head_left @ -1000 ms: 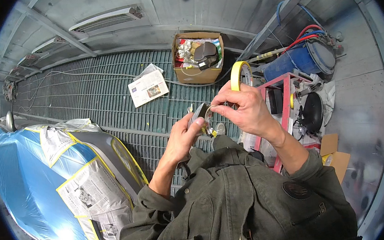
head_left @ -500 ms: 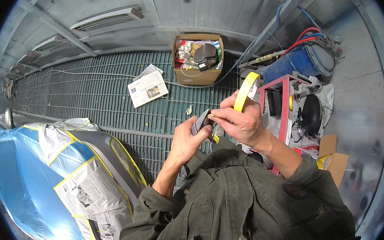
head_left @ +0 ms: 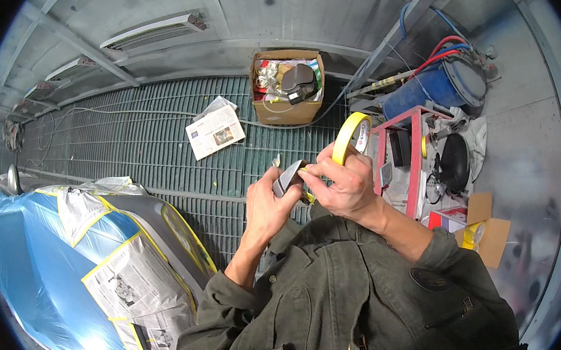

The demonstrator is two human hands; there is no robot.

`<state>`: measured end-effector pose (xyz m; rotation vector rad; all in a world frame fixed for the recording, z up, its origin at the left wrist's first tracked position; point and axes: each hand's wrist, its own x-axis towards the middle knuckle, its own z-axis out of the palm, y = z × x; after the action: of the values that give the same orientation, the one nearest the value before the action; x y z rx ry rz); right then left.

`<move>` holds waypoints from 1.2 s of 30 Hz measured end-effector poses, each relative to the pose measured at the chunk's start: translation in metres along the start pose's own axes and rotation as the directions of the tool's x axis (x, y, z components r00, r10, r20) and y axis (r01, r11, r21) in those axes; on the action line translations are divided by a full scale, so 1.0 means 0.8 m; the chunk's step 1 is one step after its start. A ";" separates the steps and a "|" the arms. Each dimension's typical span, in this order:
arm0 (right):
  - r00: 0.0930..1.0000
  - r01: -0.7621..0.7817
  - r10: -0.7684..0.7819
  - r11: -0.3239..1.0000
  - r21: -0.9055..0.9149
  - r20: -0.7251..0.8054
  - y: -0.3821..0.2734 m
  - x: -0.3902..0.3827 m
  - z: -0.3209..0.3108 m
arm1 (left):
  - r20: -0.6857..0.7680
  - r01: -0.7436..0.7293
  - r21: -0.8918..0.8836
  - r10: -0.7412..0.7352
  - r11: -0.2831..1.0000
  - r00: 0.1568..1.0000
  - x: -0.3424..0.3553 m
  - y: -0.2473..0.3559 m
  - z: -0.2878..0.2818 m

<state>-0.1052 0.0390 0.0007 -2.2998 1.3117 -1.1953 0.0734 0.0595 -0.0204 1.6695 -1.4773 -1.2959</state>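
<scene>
My left hand is closed around a small grey plastic-looking part, thumb on the near side, fingers behind. Its exact kind I cannot make out. A roll of yellow masking tape stands up from my right hand, held at the fingers. Thumb and forefinger of that hand pinch at the grey part's right edge, where a bit of yellow shows. Another scrap of yellow tape sits just below the part, between the hands.
On the left stands a car body masked with blue film, newspaper and yellow tape. A cardboard box of odds and ends and a newspaper sheet rest on the floor grating. A red frame and blue drum stand right.
The grey part has tilted, so more of its flat face shows. My right hand and the tape roll have shifted slightly left, with the roll's inner ring turned more into view.
</scene>
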 end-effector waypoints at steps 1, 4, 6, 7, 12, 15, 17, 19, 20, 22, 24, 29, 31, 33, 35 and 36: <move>0.999 -0.039 0.039 0.999 0.011 0.018 -0.002 -0.001 0.000 | -0.010 -0.006 0.018 0.006 1.000 1.000 -0.001 0.000 0.000; 0.993 -0.120 0.118 0.988 0.097 0.026 -0.006 0.002 0.002 | -0.044 -0.026 0.054 0.029 0.998 0.999 -0.001 -0.003 0.002; 0.979 -0.206 0.201 0.964 0.167 0.042 -0.010 0.004 0.004 | -0.075 -0.053 0.048 0.057 0.997 0.996 -0.001 -0.006 0.005; 0.972 -0.234 0.231 0.950 0.206 0.039 -0.012 0.005 0.005 | -0.077 -0.050 0.024 0.051 0.998 0.996 0.000 -0.008 0.005; 0.917 -0.395 0.398 0.892 0.220 0.030 -0.022 0.004 0.000 | -0.057 -0.038 -0.206 0.027 0.978 0.998 0.004 -0.017 0.004; 0.824 -0.566 0.536 0.757 0.327 0.184 -0.018 -0.003 -0.007 | -0.076 -0.083 -0.227 0.067 0.970 0.995 0.005 -0.016 -0.003; 0.730 -0.684 0.556 0.596 0.421 0.398 -0.010 -0.008 -0.007 | -0.115 -0.137 -0.214 0.114 0.967 0.987 0.004 -0.013 -0.006; 0.675 -0.735 0.437 0.468 0.490 0.594 -0.003 -0.014 -0.003 | -0.170 -0.237 -0.159 0.210 0.958 0.963 0.001 -0.009 -0.009; 0.588 -0.808 0.396 0.317 0.496 0.705 -0.001 -0.018 0.001 | -0.188 -0.279 -0.128 0.253 0.952 0.949 0.001 -0.007 -0.009; 0.450 -0.887 0.288 0.038 0.460 0.845 0.000 -0.024 0.008 | -0.216 -0.356 -0.078 0.332 0.931 0.918 -0.001 -0.003 -0.012; 0.554 -0.820 0.219 -0.023 0.572 0.803 -0.002 -0.029 0.013 | -0.239 -0.449 0.011 0.438 0.894 0.867 -0.003 0.000 -0.015; 0.602 -0.797 0.101 0.022 0.603 0.792 -0.006 -0.030 0.010 | -0.265 -0.624 0.109 0.628 0.774 0.732 -0.007 0.003 -0.018; 0.589 -0.805 0.072 -0.036 0.592 0.805 -0.008 -0.029 0.009 | -0.241 -0.629 0.061 0.623 0.775 0.744 -0.007 0.002 -0.017; 0.548 -0.831 0.045 -0.088 0.550 0.835 -0.009 -0.029 0.011 | -0.226 -0.586 -0.031 0.565 0.810 0.793 -0.007 -0.003 -0.016; 0.548 -0.823 0.102 -0.113 0.557 0.830 -0.012 -0.031 0.015 | -0.181 -0.493 -0.083 0.473 0.866 0.862 -0.009 -0.010 -0.014; 0.544 -0.823 0.122 -0.117 0.556 0.830 -0.013 -0.032 0.017 | -0.164 -0.439 -0.127 0.418 0.889 0.894 -0.009 -0.014 -0.012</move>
<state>-0.0959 0.0632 -0.0160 -0.7101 0.6002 -0.5690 0.0873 0.0672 -0.0243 1.2071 -1.5099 -1.0079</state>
